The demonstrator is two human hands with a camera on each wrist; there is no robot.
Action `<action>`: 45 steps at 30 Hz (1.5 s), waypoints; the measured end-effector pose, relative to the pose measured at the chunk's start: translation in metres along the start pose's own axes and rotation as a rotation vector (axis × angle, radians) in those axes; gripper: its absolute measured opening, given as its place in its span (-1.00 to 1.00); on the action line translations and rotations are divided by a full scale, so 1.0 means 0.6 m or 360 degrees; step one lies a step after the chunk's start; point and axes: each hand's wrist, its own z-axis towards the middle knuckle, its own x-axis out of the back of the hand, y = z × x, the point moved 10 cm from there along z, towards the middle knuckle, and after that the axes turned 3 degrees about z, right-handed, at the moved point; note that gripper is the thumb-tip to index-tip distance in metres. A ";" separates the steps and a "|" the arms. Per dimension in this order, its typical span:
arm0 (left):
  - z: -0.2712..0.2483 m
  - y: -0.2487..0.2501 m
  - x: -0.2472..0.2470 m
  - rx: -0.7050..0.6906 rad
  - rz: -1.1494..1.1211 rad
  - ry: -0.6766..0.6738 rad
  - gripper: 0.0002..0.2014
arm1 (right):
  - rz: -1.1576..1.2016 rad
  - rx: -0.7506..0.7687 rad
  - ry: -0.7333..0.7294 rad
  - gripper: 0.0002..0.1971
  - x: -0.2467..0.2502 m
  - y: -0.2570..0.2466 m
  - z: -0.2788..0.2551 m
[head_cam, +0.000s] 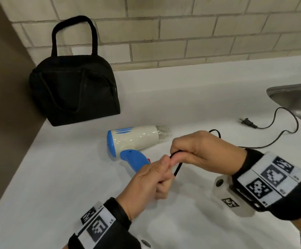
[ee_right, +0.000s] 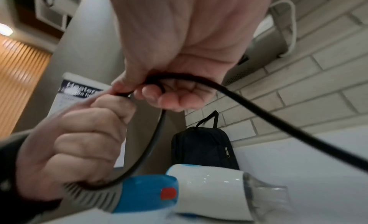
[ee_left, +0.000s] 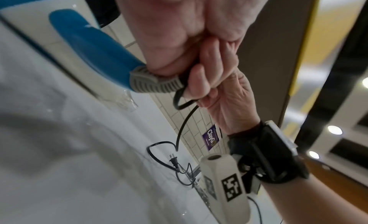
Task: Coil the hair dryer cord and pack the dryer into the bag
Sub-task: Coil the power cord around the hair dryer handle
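The white and blue hair dryer [head_cam: 133,139] lies on its side on the white counter [head_cam: 182,90], nozzle to the right. My left hand [head_cam: 151,178] curls round the grey cord end of the blue handle [ee_left: 89,51] and pinches the black cord [head_cam: 178,168]. My right hand [head_cam: 196,151] is just right of it, fingers curled round the same cord [ee_right: 259,108]. A short loop hangs between the two hands. The rest of the cord trails right across the counter to the plug [head_cam: 247,122]. The black bag [head_cam: 74,87] stands zipped behind the dryer, handles up.
A steel sink [head_cam: 295,97] is sunk into the counter at the far right, close to the cord's loop. A brown side wall [head_cam: 2,87] bounds the counter on the left, and a tiled wall runs behind the bag.
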 end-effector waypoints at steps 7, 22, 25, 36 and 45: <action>-0.007 -0.029 0.042 0.0236 -0.0794 0.0343 -0.59 | 0.0875 -0.0458 0.0027 -0.80 -0.035 0.073 0.027; -0.037 0.010 0.102 0.0090 -0.1007 0.0642 -0.51 | -0.0229 -0.0342 0.0556 -0.77 0.000 0.056 -0.026; -0.030 0.015 0.087 0.0097 -0.0939 0.0565 -0.57 | -0.0259 -0.0472 0.0367 -0.70 -0.024 0.053 -0.012; -0.023 0.023 0.092 -0.0089 -0.0919 0.0579 -0.58 | -0.1126 -0.0811 -0.0211 -0.59 -0.094 0.030 -0.040; -0.007 0.040 0.045 -0.0243 0.0204 0.0655 -0.40 | -0.0973 -0.0543 -0.0091 -0.68 -0.090 -0.047 -0.048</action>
